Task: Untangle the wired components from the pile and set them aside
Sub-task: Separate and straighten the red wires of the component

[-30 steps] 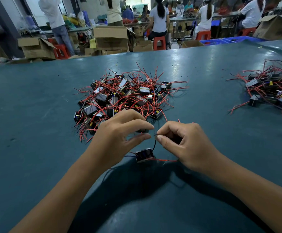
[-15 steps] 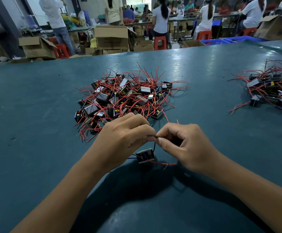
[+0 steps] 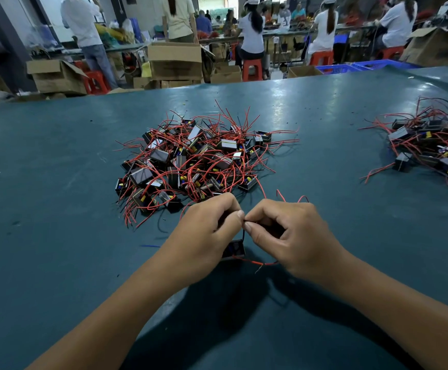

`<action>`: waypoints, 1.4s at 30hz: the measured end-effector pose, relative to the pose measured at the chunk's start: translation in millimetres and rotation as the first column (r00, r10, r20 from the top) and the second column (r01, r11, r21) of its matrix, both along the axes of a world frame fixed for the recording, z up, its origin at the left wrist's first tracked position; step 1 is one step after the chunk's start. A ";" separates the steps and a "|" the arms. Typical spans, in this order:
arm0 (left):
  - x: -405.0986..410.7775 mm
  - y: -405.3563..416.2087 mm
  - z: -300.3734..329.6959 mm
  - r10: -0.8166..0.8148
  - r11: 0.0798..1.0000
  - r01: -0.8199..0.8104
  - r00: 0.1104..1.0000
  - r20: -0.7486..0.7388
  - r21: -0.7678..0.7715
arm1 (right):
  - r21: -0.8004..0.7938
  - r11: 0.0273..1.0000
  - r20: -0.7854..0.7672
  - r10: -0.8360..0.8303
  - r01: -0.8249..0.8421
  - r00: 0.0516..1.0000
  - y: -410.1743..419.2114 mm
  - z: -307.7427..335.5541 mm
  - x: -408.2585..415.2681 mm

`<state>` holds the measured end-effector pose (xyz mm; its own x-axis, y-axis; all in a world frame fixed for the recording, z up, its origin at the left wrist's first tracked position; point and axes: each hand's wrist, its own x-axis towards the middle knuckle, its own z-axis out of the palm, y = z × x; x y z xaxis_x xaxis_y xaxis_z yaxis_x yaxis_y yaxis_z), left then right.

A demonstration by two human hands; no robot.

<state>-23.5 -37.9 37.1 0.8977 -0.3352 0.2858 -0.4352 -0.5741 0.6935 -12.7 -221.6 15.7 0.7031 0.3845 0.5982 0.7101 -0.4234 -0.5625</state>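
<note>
A tangled pile [image 3: 194, 161] of small black box components with red and black wires lies in the middle of the teal table [image 3: 57, 209]. Just in front of it, my left hand [image 3: 206, 231] and my right hand [image 3: 289, 236] meet fingertip to fingertip, both pinching a thin black wire. That wire runs down to one black component [image 3: 234, 249] hanging or resting just below my fingers, partly hidden by my left hand. Its red wire [image 3: 260, 263] trails to the right under my right hand.
A second, smaller heap of wired components [image 3: 431, 145] lies at the table's right edge. A short blue wire scrap [image 3: 150, 246] sits left of my left hand. Beyond the far table edge are cardboard boxes [image 3: 174, 62], red stools and several people at work.
My hands have closed together: the left fingers, first apart from the right, now meet the right fingertips on the black wire. The component has shifted slightly under my left hand.
</note>
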 end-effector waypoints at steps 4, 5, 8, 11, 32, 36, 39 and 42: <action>0.9 1.3 4.4 0.001 0.999 -0.005 0.990 -0.139 -0.033 | -0.043 0.999 0.049 -0.005 0.008 0.999 0.9 -0.2 -1.1; 0.9 0.5 5.2 -0.005 0.996 -0.014 0.977 -0.211 -0.088 | -0.062 0.998 0.074 -0.008 0.013 0.997 1.1 -0.2 -1.4; 0.1 -1.8 6.1 -0.069 0.942 -0.090 0.890 -0.451 -0.324 | -0.117 0.993 0.134 -0.012 0.028 0.991 1.3 -0.4 -2.5; -0.2 -2.2 5.9 -0.095 0.909 -0.127 0.864 -0.494 -0.397 | -0.094 0.995 0.123 -0.026 0.038 0.992 0.1 -0.3 -1.1; 4.6 9.0 3.4 -0.051 0.961 -0.007 0.978 -0.204 -0.276 | 0.077 0.993 -0.158 -0.075 0.088 0.985 -4.1 -2.8 2.8; 6.4 9.5 1.9 -0.045 0.963 -0.009 0.980 -0.195 -0.269 | 0.100 0.990 -0.167 -0.078 0.095 0.983 -4.5 -3.2 3.0; 8.9 9.1 -2.6 -0.029 0.981 -0.007 0.983 -0.182 -0.196 | 0.122 0.984 -0.178 -0.105 0.127 0.978 -3.7 -3.2 4.6; 10.4 4.8 -10.2 -0.059 0.975 0.015 0.979 -0.197 -0.223 | 0.105 0.987 -0.204 -0.098 0.121 0.974 -4.2 -2.9 5.8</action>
<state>-13.1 -33.0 26.9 0.9323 -0.3187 0.1711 -0.2923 -0.3847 0.8755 -7.0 -225.7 12.9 0.8459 0.2346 0.4790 0.5327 -0.4161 -0.7369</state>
